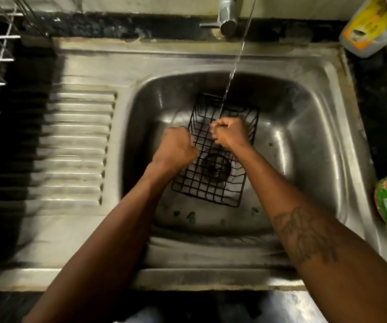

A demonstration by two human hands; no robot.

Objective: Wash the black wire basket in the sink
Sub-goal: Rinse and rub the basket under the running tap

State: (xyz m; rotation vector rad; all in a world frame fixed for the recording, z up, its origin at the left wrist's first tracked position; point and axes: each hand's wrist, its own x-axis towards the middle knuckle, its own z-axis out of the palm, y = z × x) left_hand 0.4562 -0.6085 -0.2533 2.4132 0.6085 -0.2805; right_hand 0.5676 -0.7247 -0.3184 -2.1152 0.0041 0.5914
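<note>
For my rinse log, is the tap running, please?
Running: a water stream falls from the tap toward the black wire basket in the sink.

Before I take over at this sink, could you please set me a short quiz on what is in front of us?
1. True or false: water is running from the tap.
2. Where is the black wire basket? A: hung on the tap. B: lying in the sink over the drain. C: lifted above the rim.
3. Which hand is nearest the falling water?
Key: 1 true; 2 B; 3 the right hand.
</note>
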